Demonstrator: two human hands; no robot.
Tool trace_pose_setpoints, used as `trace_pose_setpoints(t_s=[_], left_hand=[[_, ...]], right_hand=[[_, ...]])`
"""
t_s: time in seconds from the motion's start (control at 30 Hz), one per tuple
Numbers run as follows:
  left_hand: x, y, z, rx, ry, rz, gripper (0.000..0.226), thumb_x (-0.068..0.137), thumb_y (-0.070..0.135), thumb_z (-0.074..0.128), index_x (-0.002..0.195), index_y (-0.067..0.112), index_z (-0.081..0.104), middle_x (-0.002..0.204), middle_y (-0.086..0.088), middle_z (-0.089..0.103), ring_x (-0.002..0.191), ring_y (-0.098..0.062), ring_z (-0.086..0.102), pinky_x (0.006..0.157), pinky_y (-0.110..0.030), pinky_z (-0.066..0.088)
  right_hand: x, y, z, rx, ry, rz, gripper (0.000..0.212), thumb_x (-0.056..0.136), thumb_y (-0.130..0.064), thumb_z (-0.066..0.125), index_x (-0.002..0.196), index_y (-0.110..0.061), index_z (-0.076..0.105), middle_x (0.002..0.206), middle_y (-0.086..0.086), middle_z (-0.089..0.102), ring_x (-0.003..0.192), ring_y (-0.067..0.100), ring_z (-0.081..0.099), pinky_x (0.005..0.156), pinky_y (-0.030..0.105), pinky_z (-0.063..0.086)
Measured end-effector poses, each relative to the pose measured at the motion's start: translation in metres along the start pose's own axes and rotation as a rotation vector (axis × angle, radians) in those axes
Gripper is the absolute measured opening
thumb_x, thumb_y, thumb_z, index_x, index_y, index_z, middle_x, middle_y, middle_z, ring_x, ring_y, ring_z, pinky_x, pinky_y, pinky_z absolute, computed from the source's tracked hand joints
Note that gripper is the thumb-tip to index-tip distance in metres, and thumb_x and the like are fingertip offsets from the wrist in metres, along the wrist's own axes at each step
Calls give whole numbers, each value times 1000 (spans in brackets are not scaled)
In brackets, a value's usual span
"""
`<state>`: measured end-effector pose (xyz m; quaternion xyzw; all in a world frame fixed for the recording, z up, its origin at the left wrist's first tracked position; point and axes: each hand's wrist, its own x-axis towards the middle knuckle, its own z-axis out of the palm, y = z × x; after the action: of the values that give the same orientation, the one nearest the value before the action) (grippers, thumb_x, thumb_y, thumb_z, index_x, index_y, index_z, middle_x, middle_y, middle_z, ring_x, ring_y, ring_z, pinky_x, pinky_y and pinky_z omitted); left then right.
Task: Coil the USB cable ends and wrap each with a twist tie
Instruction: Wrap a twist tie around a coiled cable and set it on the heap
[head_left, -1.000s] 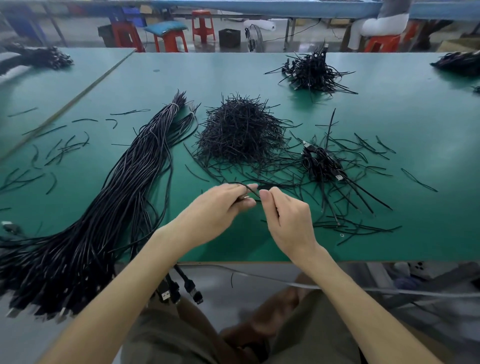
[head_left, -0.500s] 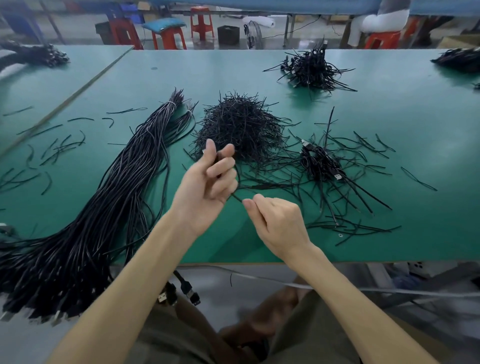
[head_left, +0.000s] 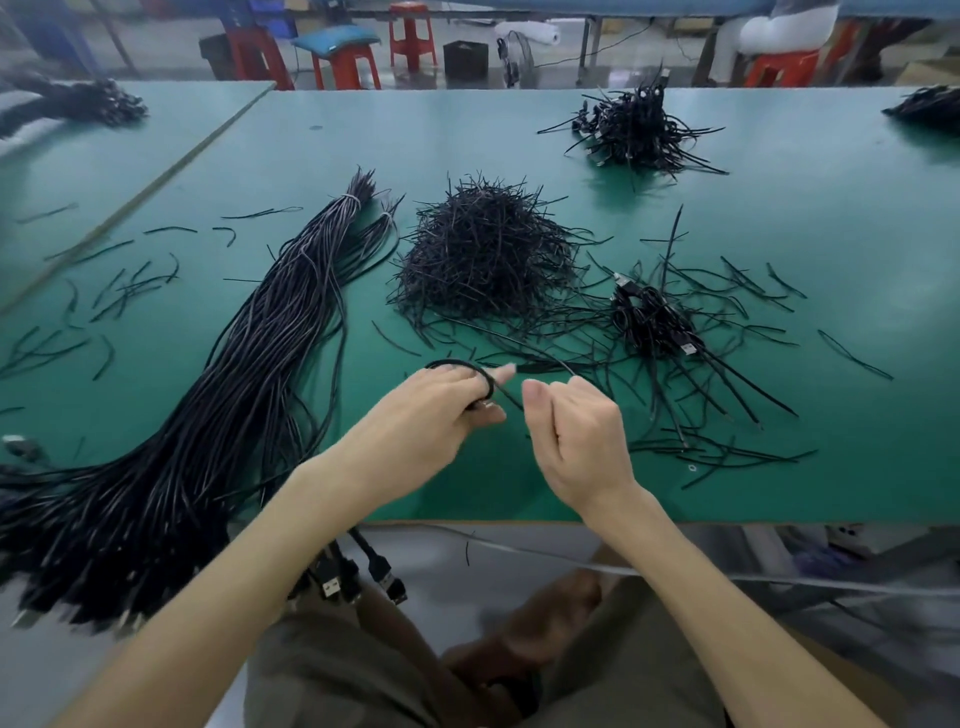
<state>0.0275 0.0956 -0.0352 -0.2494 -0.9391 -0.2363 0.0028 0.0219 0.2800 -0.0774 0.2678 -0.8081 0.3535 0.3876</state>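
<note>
My left hand (head_left: 436, 415) holds a thin black USB cable (head_left: 457, 365) that loops over its fingers above the green table (head_left: 519, 156). Just to its right, my right hand (head_left: 576, 421) is curled into a fist and pinches the same cable's free length, which runs off to the upper right. A mound of black twist ties (head_left: 485, 254) lies behind the hands. A few coiled cables (head_left: 654, 322) sit to the right among scattered ties.
A long thick bundle of black USB cables (head_left: 218, 405) runs diagonally on the left, its plugs hanging over the near table edge. Another pile of coiled cables (head_left: 634, 130) lies at the back right. Loose ties litter the left side. Red stools stand beyond the table.
My left hand has dropped from its raised pose and now carries a loop of cable over its fingers. My right hand has shifted slightly right and up, closing into a fist on the cable.
</note>
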Motion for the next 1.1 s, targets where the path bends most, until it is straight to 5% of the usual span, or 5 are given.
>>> trace_pose_setpoints(t_s=[0.23, 0.37, 0.5, 0.73, 1.1], left_hand=[[14, 33, 34, -1593, 40, -176, 54, 110, 43, 26, 145, 10, 51, 146, -1, 60, 138, -15, 53, 115, -28, 42], [27, 36, 1, -2037, 225, -280, 46, 111, 35, 33, 99, 11, 70, 77, 7, 70, 76, -10, 72, 73, -23, 57], [6, 18, -45, -1693, 16, -33, 44, 108, 41, 38, 76, 22, 61, 51, 13, 35, 45, -4, 31, 50, -18, 27], [-1, 16, -29, -55, -538, -46, 34, 105, 41, 51, 87, 17, 66, 76, 1, 74, 65, -14, 66, 70, -28, 52], [13, 22, 35, -1362, 64, -164, 52, 112, 38, 26, 146, 8, 51, 147, 1, 58, 139, -11, 50, 118, -28, 38]], right_hand=[[-2, 0, -1, 24, -21, -16, 56, 110, -22, 33, 59, -6, 50, 50, 5, 43, 44, 23, 37, 46, 40, 37], [0, -1, -1, 21, -24, -21, 51, 110, -23, 33, 60, -16, 39, 49, 0, 32, 44, 19, 26, 45, 38, 31], [1, 1, -1, 10, -20, 26, 52, 110, -25, 31, 59, -20, 34, 50, -5, 27, 42, 17, 23, 46, 34, 29], [-1, 0, 2, -101, -26, 6, 51, 105, -16, 42, 54, -15, 40, 43, 1, 33, 37, 23, 26, 42, 38, 32], [-1, -1, -3, -69, 15, 50, 54, 108, -20, 33, 59, -6, 51, 47, 4, 44, 40, 24, 36, 43, 37, 33]])
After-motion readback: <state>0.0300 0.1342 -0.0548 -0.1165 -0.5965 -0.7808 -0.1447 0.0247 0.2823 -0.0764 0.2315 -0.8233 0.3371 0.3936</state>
